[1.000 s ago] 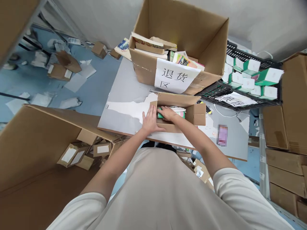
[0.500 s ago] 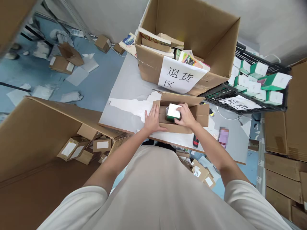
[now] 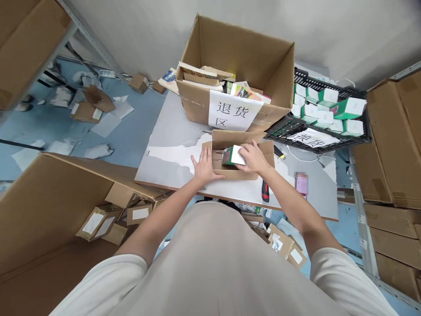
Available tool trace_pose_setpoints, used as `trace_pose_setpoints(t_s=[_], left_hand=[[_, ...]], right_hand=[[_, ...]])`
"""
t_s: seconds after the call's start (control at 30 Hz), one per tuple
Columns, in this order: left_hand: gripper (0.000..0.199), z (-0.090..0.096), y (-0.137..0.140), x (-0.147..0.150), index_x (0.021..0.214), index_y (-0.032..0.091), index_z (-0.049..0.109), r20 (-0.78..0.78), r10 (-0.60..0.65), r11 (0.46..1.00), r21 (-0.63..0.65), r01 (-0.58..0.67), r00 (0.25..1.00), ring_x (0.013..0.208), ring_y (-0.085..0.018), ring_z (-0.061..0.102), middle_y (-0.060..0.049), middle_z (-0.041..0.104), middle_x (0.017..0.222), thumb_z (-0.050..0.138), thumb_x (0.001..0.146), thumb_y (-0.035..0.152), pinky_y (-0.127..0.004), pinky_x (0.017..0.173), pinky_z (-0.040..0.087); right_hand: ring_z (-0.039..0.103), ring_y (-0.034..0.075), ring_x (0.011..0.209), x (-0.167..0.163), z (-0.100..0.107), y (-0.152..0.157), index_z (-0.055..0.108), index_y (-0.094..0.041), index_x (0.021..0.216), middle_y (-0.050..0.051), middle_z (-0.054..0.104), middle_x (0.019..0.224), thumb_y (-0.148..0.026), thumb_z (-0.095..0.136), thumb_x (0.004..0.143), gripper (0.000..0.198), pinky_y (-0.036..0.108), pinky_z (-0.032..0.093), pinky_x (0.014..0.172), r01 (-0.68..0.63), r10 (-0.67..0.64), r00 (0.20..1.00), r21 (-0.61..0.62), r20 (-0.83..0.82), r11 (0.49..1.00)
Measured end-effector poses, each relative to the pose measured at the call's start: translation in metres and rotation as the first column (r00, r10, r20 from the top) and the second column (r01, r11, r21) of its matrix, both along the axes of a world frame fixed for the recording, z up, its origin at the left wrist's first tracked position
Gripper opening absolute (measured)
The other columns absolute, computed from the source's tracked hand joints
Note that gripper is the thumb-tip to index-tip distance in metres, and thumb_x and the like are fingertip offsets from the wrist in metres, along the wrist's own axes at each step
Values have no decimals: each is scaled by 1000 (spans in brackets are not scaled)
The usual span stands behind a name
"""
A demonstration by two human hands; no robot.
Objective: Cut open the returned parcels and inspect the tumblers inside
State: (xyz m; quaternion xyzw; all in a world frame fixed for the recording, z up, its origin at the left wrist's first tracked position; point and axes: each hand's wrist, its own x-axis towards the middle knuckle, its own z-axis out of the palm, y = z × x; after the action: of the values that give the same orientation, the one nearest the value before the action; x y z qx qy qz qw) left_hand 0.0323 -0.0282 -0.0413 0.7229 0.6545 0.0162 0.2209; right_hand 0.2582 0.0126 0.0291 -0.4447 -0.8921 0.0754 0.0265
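An opened small cardboard box [image 3: 235, 175] stands on the table in front of me. My left hand [image 3: 204, 166] lies against its left end and flap, fingers stretched and spread. Inside the box, my right hand [image 3: 252, 158] grips a green-and-white carton [image 3: 234, 156] by its white end. The carton lies tilted on its side, with its green face turned left. A red-and-black box cutter [image 3: 265, 192] rests by the table's front edge, under my right forearm.
Behind stands a big carton [image 3: 197, 103] of books bearing a paper sign. Right of it, a black crate [image 3: 329, 145] holds several green-white cartons. A pink-purple item [image 3: 301, 184] lies on the table [image 3: 164, 162]. A large carton [image 3: 66, 202] with small boxes stands at left.
My right hand has tipped the green-and-white carton, so more of its green side shows. My left hand stays at the box's left end. The camera view has shifted.
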Motion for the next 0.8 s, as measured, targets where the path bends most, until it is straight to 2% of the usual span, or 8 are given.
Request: trace_pose_setpoints(t_s=[0.13, 0.27, 0.37, 0.4, 0.47, 0.67, 0.73, 0.8], left_hand=[[140, 3, 19, 0, 154, 10, -3, 24, -10, 999, 36, 9, 1000, 149, -37, 7, -21, 7, 161, 71, 53, 73, -61, 116, 7], [141, 6, 50, -4, 153, 8, -3, 23, -12, 999, 35, 11, 1000, 149, -36, 7, -21, 6, 161, 73, 51, 70, -56, 117, 11], [141, 10, 70, -8, 153, 8, -4, 15, -11, 1000, 24, 11, 1000, 149, -36, 4, -21, 4, 161, 73, 53, 68, -55, 118, 12], [141, 11, 74, -9, 153, 7, -5, 14, -20, 1000, 20, 20, 1000, 149, -37, 2, -22, 3, 161, 74, 52, 67, -55, 118, 12], [143, 13, 78, -10, 152, 5, -5, 11, -43, 999, 16, 43, 999, 149, -38, -1, -23, 1, 161, 74, 52, 67, -55, 118, 12], [132, 19, 70, -9, 153, 7, -1, -18, -108, 991, 80, 110, 994, 148, -40, -5, -23, 0, 161, 69, 59, 67, -63, 115, 3], [125, 24, 60, -11, 154, 8, 3, -18, -115, 988, 102, 116, 993, 148, -41, -6, -22, 0, 161, 66, 64, 67, -65, 114, 1], [117, 29, 42, -12, 154, 9, 8, 3, -103, 981, 163, 101, 995, 147, -42, -7, -22, 2, 161, 63, 68, 67, -66, 113, 1]], right_hand=[[51, 36, 115, 21, 58, 0, 52, -21, 100, 14, 55, 122, -54, 64, 75, 42, 65, 23, 107, 75, -40, 978, 168, -203, 983], [53, 34, 115, 52, 138, -36, 52, -23, 97, 12, 54, 120, -58, 62, 77, 42, 58, 42, 96, 157, -48, 933, 284, -356, 946], [57, 30, 106, 72, 162, -78, 49, -25, 89, 11, 57, 114, -50, 68, 74, 35, 48, 50, 84, 158, -31, 920, 297, -392, 942], [58, 30, 104, 76, 156, -92, 48, -26, 86, 11, 58, 113, -48, 70, 73, 34, 46, 51, 81, 158, -41, 919, 272, -392, 949], [58, 30, 102, 76, 126, -112, 46, -25, 84, 12, 58, 113, -45, 72, 71, 35, 46, 51, 80, 171, -94, 922, 178, -376, 969], [53, 32, 107, 37, -13, -120, 50, -21, 92, 17, 56, 118, -30, 71, 69, 32, 45, 48, 87, 152, -176, 971, -148, -162, 977], [51, 31, 109, 25, -38, -114, 50, -21, 94, 15, 55, 118, -27, 71, 69, 33, 45, 47, 88, 149, -179, 974, -202, -138, 968], [51, 31, 110, 20, -48, -109, 50, -21, 96, 15, 55, 118, -27, 72, 70, 35, 45, 47, 88, 156, -195, 968, -232, -157, 960]])
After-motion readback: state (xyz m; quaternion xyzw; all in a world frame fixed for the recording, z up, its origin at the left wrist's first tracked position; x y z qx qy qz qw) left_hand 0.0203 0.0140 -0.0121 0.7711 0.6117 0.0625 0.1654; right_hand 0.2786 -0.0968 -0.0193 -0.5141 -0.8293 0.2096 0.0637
